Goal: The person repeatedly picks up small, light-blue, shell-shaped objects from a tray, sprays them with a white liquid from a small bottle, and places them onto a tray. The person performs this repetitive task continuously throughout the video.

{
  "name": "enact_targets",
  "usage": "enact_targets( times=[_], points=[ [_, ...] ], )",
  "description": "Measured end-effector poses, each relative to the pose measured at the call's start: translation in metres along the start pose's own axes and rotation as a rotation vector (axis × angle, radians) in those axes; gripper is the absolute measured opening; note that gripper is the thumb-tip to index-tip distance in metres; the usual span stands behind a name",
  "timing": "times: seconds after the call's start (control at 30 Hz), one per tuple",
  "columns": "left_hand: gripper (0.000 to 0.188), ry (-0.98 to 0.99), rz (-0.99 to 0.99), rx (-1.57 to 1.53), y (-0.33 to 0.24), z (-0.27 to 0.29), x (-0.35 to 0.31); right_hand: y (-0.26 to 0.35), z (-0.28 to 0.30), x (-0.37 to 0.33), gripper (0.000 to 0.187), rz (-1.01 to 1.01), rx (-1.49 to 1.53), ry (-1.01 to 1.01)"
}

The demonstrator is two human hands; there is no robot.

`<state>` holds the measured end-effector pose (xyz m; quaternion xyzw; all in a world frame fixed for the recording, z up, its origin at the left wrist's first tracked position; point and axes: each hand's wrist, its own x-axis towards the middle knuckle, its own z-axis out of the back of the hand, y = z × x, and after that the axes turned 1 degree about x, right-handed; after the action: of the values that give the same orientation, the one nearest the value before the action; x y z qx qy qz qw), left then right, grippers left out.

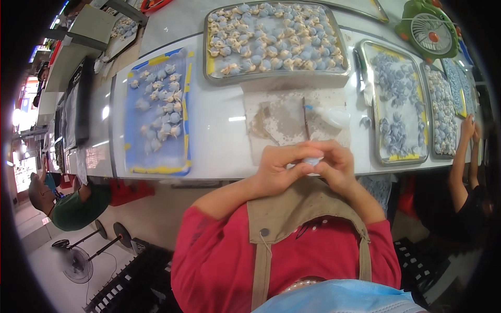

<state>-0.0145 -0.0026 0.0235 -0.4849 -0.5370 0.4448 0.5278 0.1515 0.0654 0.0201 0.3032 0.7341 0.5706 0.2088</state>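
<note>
Above the table's near edge, my left hand (279,167) and my right hand (338,163) meet, fingers bent around a small pale blue piece (313,160). The thumbs press it from below, and the fingers partly cover it. Just beyond lies a stained, light-coloured mat (253,101). On the mat rest a thin brown brush-like stick (305,112) with a blue band and a whitish translucent container (335,118). The far end of the table bears a metal tray (209,74) full of small blue-and-cream figures (271,51).
Left stands a blue tray (133,117) holding similar figures. To the right, a metal tray (377,125) carries grey-blue petal-like pieces, beside another filled tray (453,148). A green fan (430,34) stands far right. People work at both sides; a floor fan (78,265) is lower left.
</note>
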Motion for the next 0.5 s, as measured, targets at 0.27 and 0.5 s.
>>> enact_targets(
  times=[0.27, 0.5],
  points=[
    [0.033, -0.617, -0.006, 1.021, -0.009, 0.114, -0.033, 0.009, 0.023, 0.021, 0.023, 0.349, -0.719, -0.242],
    [0.025, -0.718, 0.142, 1.363, -0.029, 0.206, -0.015, -0.001, 0.058, 0.011, 0.016, 0.300, -0.893, -0.540]
  ],
)
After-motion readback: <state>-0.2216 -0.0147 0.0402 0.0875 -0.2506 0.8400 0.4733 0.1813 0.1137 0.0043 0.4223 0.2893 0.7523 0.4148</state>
